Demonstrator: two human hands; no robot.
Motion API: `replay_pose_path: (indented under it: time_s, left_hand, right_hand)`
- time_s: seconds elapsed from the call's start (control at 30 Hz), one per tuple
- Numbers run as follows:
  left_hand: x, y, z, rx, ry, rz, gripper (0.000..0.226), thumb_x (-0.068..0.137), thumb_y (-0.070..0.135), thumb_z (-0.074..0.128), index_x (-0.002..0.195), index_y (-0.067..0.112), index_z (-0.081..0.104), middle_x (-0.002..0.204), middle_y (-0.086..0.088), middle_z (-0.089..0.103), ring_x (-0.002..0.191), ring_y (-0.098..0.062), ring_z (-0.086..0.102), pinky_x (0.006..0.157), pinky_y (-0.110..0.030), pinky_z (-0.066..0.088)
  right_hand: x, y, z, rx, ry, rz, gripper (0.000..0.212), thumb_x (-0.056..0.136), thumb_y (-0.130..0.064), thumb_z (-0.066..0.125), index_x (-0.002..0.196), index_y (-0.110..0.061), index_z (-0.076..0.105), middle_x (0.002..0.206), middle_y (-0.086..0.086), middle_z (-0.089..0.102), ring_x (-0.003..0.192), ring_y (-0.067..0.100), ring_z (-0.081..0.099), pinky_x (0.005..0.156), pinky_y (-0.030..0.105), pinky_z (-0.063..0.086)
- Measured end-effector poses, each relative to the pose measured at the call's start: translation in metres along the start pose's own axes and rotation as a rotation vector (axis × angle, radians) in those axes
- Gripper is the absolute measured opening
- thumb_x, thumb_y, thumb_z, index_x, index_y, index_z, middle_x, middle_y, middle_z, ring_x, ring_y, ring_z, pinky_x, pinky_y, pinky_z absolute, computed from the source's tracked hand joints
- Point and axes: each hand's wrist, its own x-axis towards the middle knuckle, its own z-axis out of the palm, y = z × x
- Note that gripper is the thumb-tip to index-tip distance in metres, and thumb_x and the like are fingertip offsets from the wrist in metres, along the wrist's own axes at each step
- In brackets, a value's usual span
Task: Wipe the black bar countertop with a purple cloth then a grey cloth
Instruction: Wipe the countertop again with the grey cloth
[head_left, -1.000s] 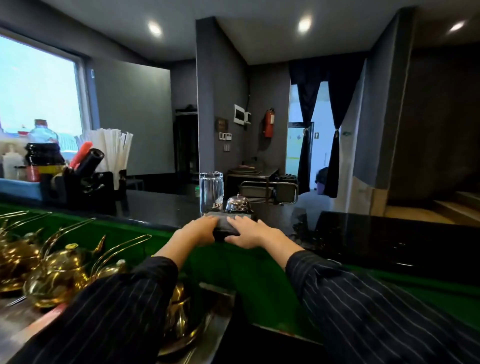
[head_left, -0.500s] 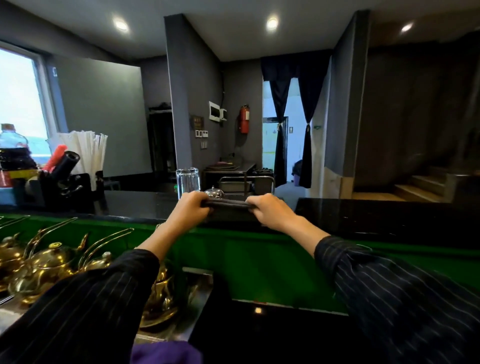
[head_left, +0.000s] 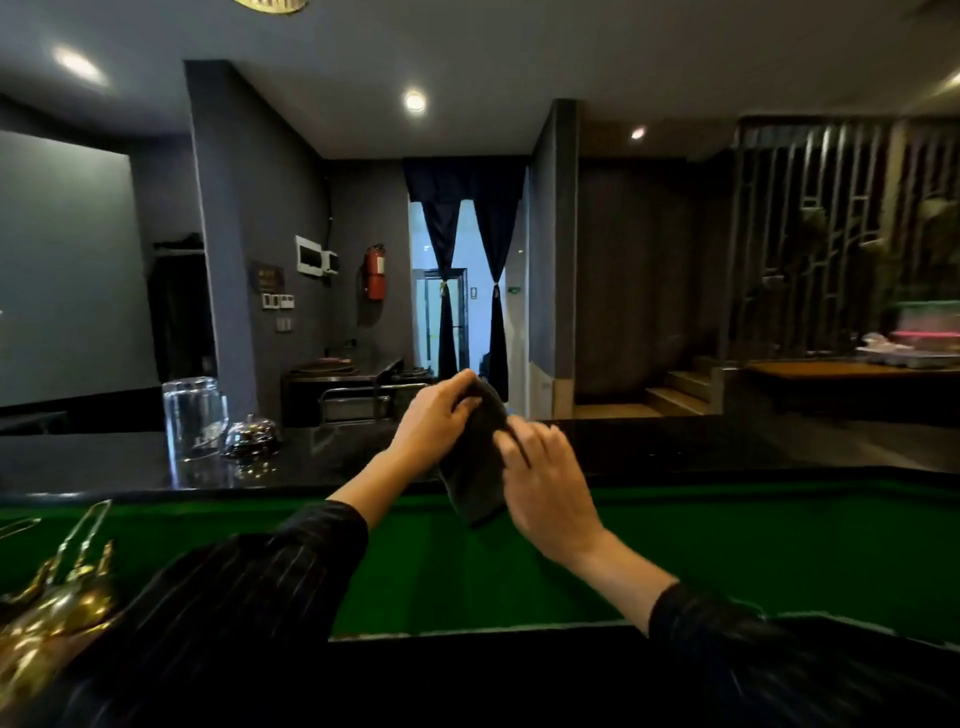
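Grey and folded, the cloth (head_left: 475, 467) hangs lifted off the black tabletop (head_left: 130, 462), held up in the air over its near edge. The left hand (head_left: 434, 421) pinches the cloth's upper corner, fingers curled closed on the fabric, so that the cloth droops down from that grip. The right hand (head_left: 545, 480) lies against the cloth's right side, its fingers half spread and loosely bent, the fingertips touching the fabric near its top; whether it truly grips or only presses cannot be told. Both forearms come out of dark pinstriped sleeves (head_left: 249, 587).

Left of the cloth, well apart from it, an upturned clear glass (head_left: 193, 418) stands on the tabletop, and just beside the glass, on the side nearer the cloth, sits a shiny metal call bell (head_left: 251, 435). Below the cloth runs the green panel (head_left: 727, 556) under the tabletop's edge. Far left of the cloth and lower, brass-coloured teapots (head_left: 47, 618) show at the picture's corner, blurred.
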Motion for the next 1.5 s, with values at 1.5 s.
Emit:
replay_pose_path:
  time_s: [1.5]
  left_hand:
    - [0.081, 0.007, 0.225, 0.282, -0.356, -0.057, 0.028, 0.087, 0.018, 0.052, 0.108, 0.021, 0.070, 0.112, 0.002, 0.071, 0.106, -0.015, 0.063, 0.095, -0.032, 0.047]
  right_hand:
    - [0.008, 0.268, 0.083, 0.317, -1.141, 0.208, 0.055, 0.103, -0.045, 0.022, 0.155, -0.036, 0.006, 0.165, -0.003, -0.002, 0.151, 0.030, -0.004, 0.116, 0.059, 0.003]
